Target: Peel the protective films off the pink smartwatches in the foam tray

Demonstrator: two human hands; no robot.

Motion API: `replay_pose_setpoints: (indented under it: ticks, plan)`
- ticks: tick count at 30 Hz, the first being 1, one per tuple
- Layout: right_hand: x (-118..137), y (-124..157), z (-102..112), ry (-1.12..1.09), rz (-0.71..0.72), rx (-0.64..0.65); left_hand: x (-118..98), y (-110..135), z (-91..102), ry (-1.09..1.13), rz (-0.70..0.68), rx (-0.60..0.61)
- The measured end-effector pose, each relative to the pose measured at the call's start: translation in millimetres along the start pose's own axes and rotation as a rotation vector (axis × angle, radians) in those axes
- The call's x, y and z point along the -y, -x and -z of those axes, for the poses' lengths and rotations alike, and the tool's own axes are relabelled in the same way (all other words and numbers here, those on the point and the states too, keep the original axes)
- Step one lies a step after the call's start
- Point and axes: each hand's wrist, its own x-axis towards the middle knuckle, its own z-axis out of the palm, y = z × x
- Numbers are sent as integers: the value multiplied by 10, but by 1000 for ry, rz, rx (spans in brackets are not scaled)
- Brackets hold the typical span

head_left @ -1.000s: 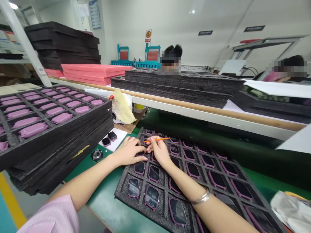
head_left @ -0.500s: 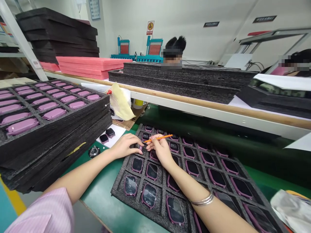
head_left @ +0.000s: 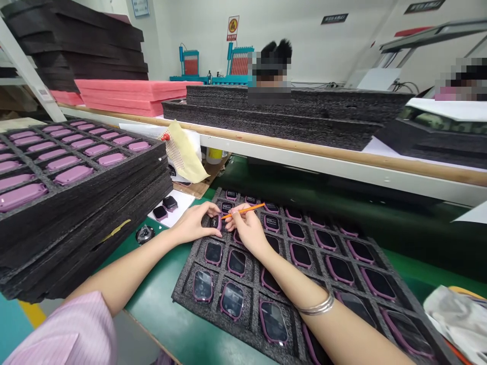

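Note:
A black foam tray [head_left: 254, 324] lies on the green bench, its pockets filled with several purple-rimmed watch bodies with dark screens. My left hand [head_left: 196, 223] pinches one purple watch body [head_left: 215, 222], tilted up out of its pocket near the tray's far left corner. My right hand [head_left: 247, 229] grips a thin orange stick [head_left: 243, 210], whose tip points at that watch body. A silver bangle [head_left: 318, 307] circles my right wrist.
A stack of black foam trays [head_left: 76, 203] with pink watch bodies stands at left. Two loose dark watch bodies [head_left: 165, 208] lie on white paper beside it. A shelf [head_left: 304, 152] with more foam trays crosses behind. Two other people sit beyond. A crumpled bag [head_left: 456, 319] lies right.
My left hand has lifted one watch body out of its pocket and tilted it up. My right hand has brought the orange stick's tip to it. The view has dropped slightly.

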Motion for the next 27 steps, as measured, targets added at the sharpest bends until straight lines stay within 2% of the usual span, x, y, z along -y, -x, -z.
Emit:
replay_pose_setpoints:
  ticks: [5,9,14,19,23,27]
  plan:
    - [26,-7,-9,-11,9,-16,-6,-3,9,-28,-13,20]
    - [117,-136,120,-43,30,-124,-54,-50,19,-92,-71,35]
    - [189,-286,317,-52,49,-270,-114,-298,-129,-186,-126,67]
    - [163,-274,313,-41,-3,-290,-138,-588,-305,-362,-61,82]
    - [166,-272,307,-46,-39,-277,-90,-611,-234,-441,-22,80]
    - [163,-369,288,-66,-84,-245,-6,-534,-84,-441,-61,139]
